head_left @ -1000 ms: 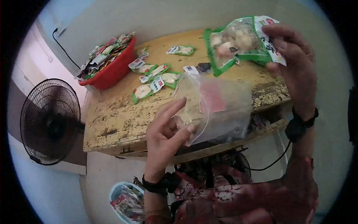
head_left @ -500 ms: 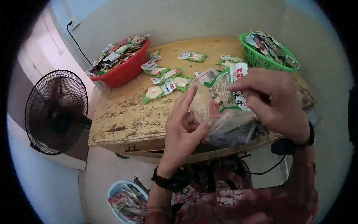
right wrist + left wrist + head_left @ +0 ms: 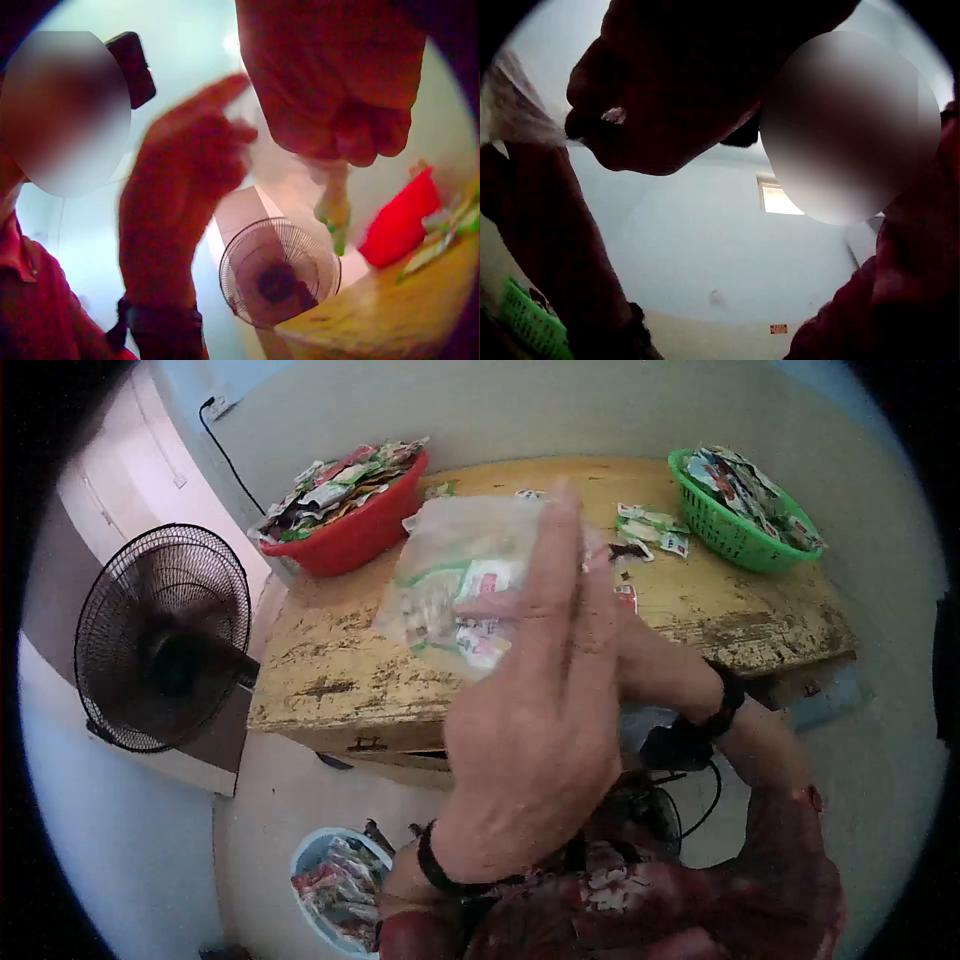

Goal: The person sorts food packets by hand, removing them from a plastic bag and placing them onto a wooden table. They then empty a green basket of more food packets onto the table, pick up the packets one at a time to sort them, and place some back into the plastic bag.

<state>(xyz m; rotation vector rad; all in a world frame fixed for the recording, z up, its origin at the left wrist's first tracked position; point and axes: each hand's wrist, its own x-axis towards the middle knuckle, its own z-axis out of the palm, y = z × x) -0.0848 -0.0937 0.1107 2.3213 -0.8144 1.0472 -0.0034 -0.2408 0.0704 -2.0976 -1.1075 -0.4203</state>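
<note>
A clear plastic bag [image 3: 520, 525] hangs over the table, with a green-edged food packet [image 3: 432, 595] showing through it. My right hand [image 3: 337, 90] grips the bag with curled fingers; in the head view it is mostly hidden behind my left hand. My left hand [image 3: 535, 710] is raised in front with its back to the head camera and its fingers straight, overlapping the bag's right side. From the right wrist, the left hand's index finger points toward the right hand. The left wrist view is dark, with a strip of the bag [image 3: 521, 101] at its left edge.
A red basin [image 3: 350, 530] heaped with packets stands at the back left of the worn yellow table [image 3: 330, 670], and a green basket [image 3: 745, 535] of packets at the back right. Several packets [image 3: 650, 530] lie beside the basket. A fan [image 3: 165, 635] stands left; a blue tub [image 3: 310, 850] sits below.
My right hand has brought the food packet down from the upper right into the clear bag. Bag and packet have shifted left, and my left hand has turned over in front of them.
</note>
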